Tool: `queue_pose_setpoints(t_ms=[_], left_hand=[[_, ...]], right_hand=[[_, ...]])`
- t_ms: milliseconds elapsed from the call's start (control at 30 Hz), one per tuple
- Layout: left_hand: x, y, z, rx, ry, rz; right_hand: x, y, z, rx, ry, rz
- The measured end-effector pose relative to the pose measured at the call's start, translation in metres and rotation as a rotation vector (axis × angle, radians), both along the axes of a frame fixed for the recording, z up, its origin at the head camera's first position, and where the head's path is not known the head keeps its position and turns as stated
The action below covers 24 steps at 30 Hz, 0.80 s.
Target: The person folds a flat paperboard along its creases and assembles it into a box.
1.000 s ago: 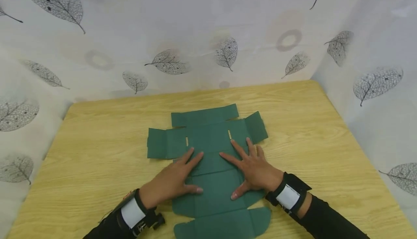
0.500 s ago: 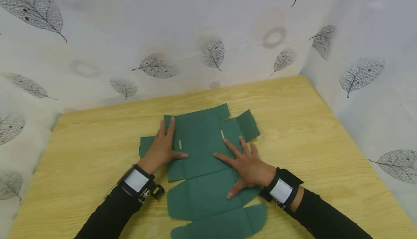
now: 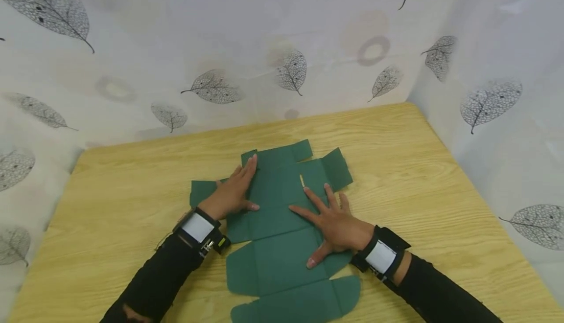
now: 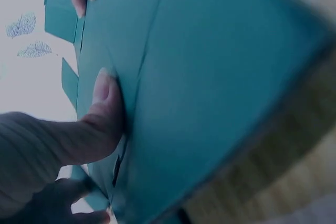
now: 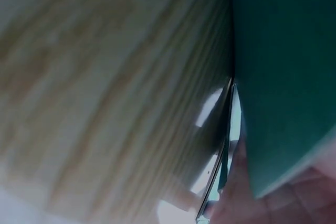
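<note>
A green flat box blank (image 3: pixel 286 259), creased into panels with side flaps, lies unfolded on the wooden table. My left hand (image 3: pixel 233 191) rests on its upper left part, fingers straight and pointing away, thumb on the middle panel; it covers the left slot. In the left wrist view the thumb (image 4: pixel 105 114) presses beside a crease. My right hand (image 3: pixel 339 227) lies spread on the right side of the blank, fingertips near the right slot (image 3: pixel 301 180). The right wrist view shows a green flap (image 5: pixel 289 66) close to the camera, with part of the hand below it.
The light wooden table (image 3: pixel 440 215) extends around the blank on all sides. A pale cloth (image 3: pixel 246 29) printed with dark leaves hangs behind the table and along its sides. Each wrist wears a black strap with a white patch.
My left hand moved from the middle panels up to the left edge, then slightly right onto the upper panel. The right hand stays in place on the blank. The view shifted a little.
</note>
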<state>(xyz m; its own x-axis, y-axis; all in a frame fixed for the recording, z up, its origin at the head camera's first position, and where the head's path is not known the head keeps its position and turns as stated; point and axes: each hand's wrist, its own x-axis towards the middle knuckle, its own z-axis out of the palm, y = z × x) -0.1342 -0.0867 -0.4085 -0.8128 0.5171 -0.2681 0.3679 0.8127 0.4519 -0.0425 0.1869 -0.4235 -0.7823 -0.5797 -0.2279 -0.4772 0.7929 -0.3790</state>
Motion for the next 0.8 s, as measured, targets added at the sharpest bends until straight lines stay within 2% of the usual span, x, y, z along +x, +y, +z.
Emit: queue_pose_setpoints(t_ms=[200, 300, 367, 467, 533, 600, 667, 733, 800], left_hand=[[-0.002, 0.0, 0.005, -0.029, -0.032, 0.008], [0.008, -0.003, 0.005, -0.042, 0.039, 0.031], [0.024, -0.007, 0.007, -0.035, 0.109, 0.071], [0.054, -0.013, 0.016, -0.03, 0.257, 0.146], [0.075, -0.017, 0.022, -0.03, 0.309, 0.215], [0.093, -0.02, 0.024, -0.063, 0.317, 0.273], [0.107, -0.022, 0.022, -0.073, 0.275, 0.323], [0.116, -0.021, 0.018, -0.072, 0.249, 0.355], [0.121, -0.016, 0.013, -0.03, 0.251, 0.36]], right_hand=[[-0.001, -0.001, 0.005, -0.007, -0.002, 0.006], [0.0, -0.002, 0.006, -0.017, -0.006, 0.007], [0.0, -0.004, 0.004, -0.007, -0.007, 0.005], [-0.002, -0.006, 0.003, 0.048, -0.001, -0.012], [-0.005, -0.007, 0.003, 0.065, 0.006, -0.023], [-0.006, -0.007, 0.003, 0.065, -0.003, -0.033], [-0.006, -0.006, 0.002, 0.05, -0.016, -0.031], [-0.005, -0.005, 0.001, 0.043, -0.031, -0.028], [-0.004, -0.005, -0.001, 0.046, -0.035, -0.022]])
